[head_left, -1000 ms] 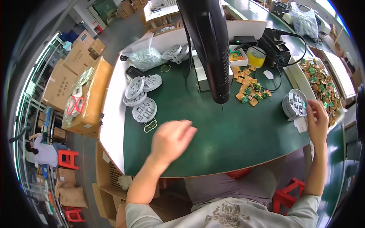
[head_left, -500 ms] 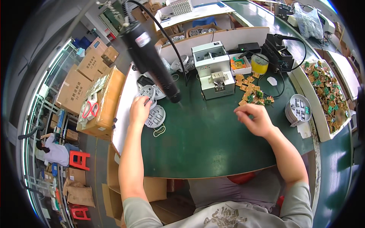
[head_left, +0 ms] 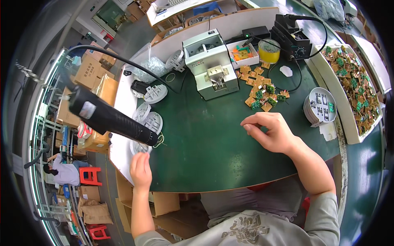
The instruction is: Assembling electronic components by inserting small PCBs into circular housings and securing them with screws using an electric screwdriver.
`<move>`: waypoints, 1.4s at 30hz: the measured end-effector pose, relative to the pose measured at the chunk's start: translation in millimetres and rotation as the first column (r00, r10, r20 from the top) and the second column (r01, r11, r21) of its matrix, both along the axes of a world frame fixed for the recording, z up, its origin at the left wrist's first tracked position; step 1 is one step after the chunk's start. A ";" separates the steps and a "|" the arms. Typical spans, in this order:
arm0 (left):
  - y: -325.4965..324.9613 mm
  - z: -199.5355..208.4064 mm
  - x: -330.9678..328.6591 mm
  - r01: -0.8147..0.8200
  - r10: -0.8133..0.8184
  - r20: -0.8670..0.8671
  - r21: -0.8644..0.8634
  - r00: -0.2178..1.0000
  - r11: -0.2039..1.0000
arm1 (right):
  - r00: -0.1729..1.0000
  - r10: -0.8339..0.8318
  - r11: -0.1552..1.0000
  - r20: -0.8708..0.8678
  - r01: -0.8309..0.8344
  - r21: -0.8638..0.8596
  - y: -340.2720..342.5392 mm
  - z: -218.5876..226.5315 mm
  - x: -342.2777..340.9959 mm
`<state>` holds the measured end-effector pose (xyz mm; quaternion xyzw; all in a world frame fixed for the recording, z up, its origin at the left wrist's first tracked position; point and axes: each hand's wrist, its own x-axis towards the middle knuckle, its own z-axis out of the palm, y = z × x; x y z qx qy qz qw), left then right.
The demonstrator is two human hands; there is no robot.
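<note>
My left hand [head_left: 140, 170] is at the mat's left side, fingers together at the near edge of a round pale-grey housing [head_left: 138, 146], which it appears to grip. More grey housings [head_left: 153, 122] lie beyond it, beside a yellowish loop of cord [head_left: 159, 140]. A black hanging electric screwdriver [head_left: 111, 119] slants across, partly covering these housings. Above the green mat [head_left: 197, 160] right of centre, my right hand [head_left: 269, 132] has loosely curved fingers, the thumb a little apart and nothing visible between them. Small brown and green circuit boards [head_left: 258, 91] are heaped just beyond it.
A grey bench machine [head_left: 211, 67] stands at the back. Right of it are a tray of orange parts [head_left: 243, 54], a yellow pot [head_left: 269, 51] and a black soldering station [head_left: 291, 41]. Stacked grey housings [head_left: 319, 107] stand beside a long white tray [head_left: 315, 59] full of boards. Cartons [head_left: 92, 74] are at left.
My left hand has moved toward me, and a grey housing now shows at its fingertips. The screwdriver has swung left and lower in view. My right hand's fingers have straightened slightly. The view has shifted.
</note>
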<state>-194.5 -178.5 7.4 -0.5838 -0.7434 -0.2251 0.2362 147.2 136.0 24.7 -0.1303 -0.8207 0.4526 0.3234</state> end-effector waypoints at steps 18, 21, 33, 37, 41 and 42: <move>142.8 3.7 120.3 0.856 -0.867 0.032 -0.182 0.498 0.484 | 0.890 0.196 0.906 0.411 -0.003 -0.424 20.3 -11.0 0.7; 164.3 -11.4 103.9 0.829 -0.830 0.036 -0.086 0.556 0.552 | 0.926 0.134 0.872 0.353 0.059 -0.486 24.6 -23.1 2.2; 146.0 -18.1 134.6 0.585 -0.468 0.591 -0.009 0.657 0.811 | 0.817 -0.066 0.914 0.573 0.280 -0.294 -8.2 -7.2 -6.8; 144.1 -27.2 127.0 0.609 -0.460 0.560 -0.103 0.689 0.786 | 0.775 -0.112 0.965 0.622 0.234 -0.119 -6.2 6.4 -4.0; 147.2 -30.7 119.8 0.644 -0.472 0.591 -0.108 0.655 0.758 | 0.638 -0.754 0.627 0.154 0.630 0.458 32.7 -11.0 25.2; 147.6 -30.0 116.9 0.663 -0.480 0.610 -0.102 0.631 0.742 | 0.569 -0.812 0.529 0.130 0.623 0.576 40.1 -18.3 27.8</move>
